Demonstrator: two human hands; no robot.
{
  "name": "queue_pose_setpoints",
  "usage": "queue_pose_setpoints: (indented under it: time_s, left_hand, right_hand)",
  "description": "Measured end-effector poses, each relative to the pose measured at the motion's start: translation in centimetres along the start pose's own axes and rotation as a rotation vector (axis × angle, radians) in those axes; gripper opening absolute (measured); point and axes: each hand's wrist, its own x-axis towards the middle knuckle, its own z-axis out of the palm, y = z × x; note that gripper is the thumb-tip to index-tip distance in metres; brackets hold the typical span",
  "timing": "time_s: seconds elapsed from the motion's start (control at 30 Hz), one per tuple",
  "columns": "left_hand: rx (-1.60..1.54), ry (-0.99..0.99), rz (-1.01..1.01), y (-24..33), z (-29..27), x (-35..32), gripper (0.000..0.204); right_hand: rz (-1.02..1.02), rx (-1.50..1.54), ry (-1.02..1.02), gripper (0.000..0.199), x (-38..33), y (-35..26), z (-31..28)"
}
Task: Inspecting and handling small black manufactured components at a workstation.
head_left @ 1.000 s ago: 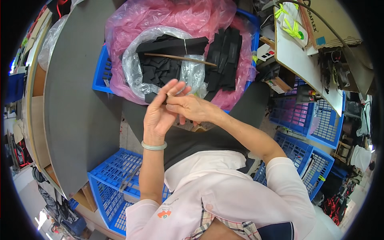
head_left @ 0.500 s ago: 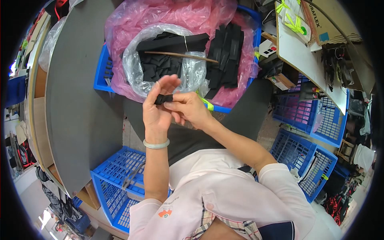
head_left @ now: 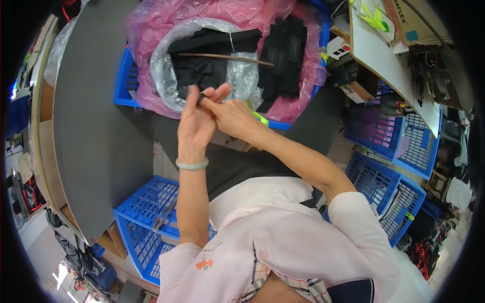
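Both forearms rise toward 12 o'clock, the 2 hands meeting. The left hand [head_left: 194, 123] (palm inward) touches the right hand [head_left: 230, 115], whose fingertips pinch together.

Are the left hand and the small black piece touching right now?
Touching. The head view shows the left hand with its fingertips pinched on the small black piece, no gap between them.

Glossy crinkled pink plastic bag [head_left: 166, 20], clear shiny plastic liner [head_left: 164, 65], matt grey tabletop [head_left: 96, 126]

Small workshop or packing floor. Blue plastic crates [head_left: 151, 222] stacked around a grey worktable [head_left: 96, 131], bagged black parts in pink plastic liner [head_left: 166, 20]. Cluttered side bench [head_left: 389, 65] to the right.
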Motion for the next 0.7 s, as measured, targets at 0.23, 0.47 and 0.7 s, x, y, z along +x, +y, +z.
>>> queue_pose_setpoints:
  time_s: [0.23,0.47,0.7]
  left_hand:
    - [-0.125,0.206,0.282,-0.7,-0.8,0.1,0.015]
    - [-0.224,0.223,0.113,0.8,-1.2,0.7,0.02]
    - [-0.334,0.299,0.169,1.8,-2.4,-0.1,0.025]
  right_hand:
    - [-0.01,-0.083,-0.247,0.043,-2.4,-1.2,-1.2]
    - [-0.011,-0.024,-0.102,0.032,-0.2,-1.0,1.0]
    - [0.042,0.473,-0.06,0.057,-0.9,-1.7,-2.7]
